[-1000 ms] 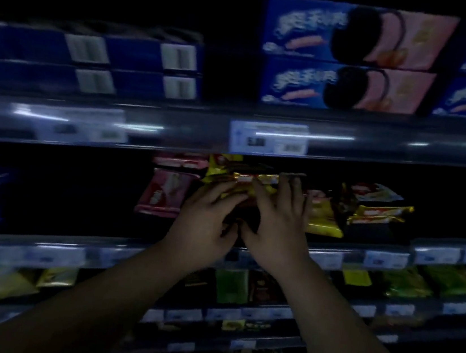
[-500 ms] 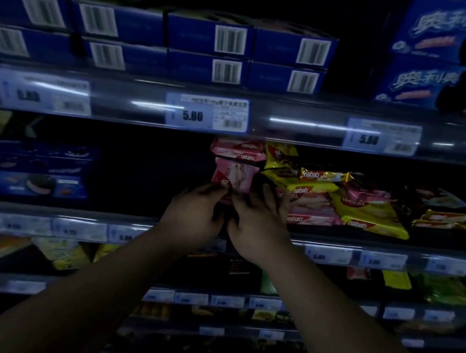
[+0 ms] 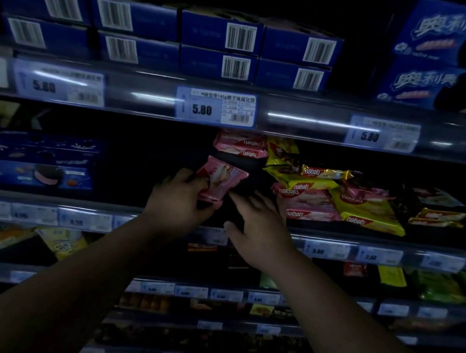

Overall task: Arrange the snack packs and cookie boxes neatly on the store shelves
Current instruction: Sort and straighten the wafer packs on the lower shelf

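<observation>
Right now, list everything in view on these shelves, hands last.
barcode boxes: eight, blue, top shelf left, stacked two high.
cookie boxes: two, blue and pink, top shelf right, stacked.
price tags: many, pale blue, on the shelf rails.
pink packs: several, middle shelf, mixed in a loose pile.
yellow packs: several, same pile.
blue boxes: dim stack, middle shelf left.
lower-shelf goods: too dark to count, green, yellow.
held pack: one, pink, tilted.
left hand: grips the held pack.
right hand: open, beside it.

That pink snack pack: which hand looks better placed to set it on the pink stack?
Probably the left hand: its grip is already on the tilted pink pack, just below the pink stack. The right hand lies open, holding nothing.
</observation>
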{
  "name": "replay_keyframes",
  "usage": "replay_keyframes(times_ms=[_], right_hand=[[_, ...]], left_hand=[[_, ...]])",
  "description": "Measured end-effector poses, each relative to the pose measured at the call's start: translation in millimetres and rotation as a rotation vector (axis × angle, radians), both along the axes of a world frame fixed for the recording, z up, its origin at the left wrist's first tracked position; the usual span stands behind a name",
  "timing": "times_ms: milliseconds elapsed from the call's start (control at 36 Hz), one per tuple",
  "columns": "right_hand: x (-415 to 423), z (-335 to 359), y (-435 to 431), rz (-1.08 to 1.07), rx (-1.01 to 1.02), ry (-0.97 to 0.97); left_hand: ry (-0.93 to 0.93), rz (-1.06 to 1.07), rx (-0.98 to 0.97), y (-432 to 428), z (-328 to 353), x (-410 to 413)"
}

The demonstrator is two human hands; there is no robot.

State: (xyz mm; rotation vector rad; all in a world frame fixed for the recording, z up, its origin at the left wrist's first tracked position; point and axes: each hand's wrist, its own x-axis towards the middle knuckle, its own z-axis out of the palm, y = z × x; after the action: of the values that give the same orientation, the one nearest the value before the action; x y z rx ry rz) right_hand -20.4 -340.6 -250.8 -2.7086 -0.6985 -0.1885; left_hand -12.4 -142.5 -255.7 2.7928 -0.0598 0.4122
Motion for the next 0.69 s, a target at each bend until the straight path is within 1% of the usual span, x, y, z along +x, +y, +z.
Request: replay_keyframes(times_ms=[83, 139, 194, 306, 444, 556, 694], right_hand=[[2, -5, -1, -0.013, -0.050, -0.014], [4, -8, 2, -0.003, -0.122, 0.007], [6, -9, 7, 0.017, -0.165, 0.039], [7, -8, 15, 0.058, -0.174, 0.058], [2, -17, 10, 0.037, -0.140, 0.010], [0, -23, 3, 0.024, -0.149, -0.010], [0, -19, -4, 0.123, -0.173, 0.020]], left_hand=[[0.010, -0.013, -0.048, -3, 2, -1], [0.018, -0.012, -0.110, -6, 2, 1], [0.019, 0.004, -0.127, -10, 1, 3], [0.007, 0.043, -0.102, -15, 4, 3], [0.021, -0.047, -0.058, 6, 8, -3], [0.020, -0.028, -0.021, 19, 12, -12], [-0.025, -0.026, 0.030, 12, 14, -21]])
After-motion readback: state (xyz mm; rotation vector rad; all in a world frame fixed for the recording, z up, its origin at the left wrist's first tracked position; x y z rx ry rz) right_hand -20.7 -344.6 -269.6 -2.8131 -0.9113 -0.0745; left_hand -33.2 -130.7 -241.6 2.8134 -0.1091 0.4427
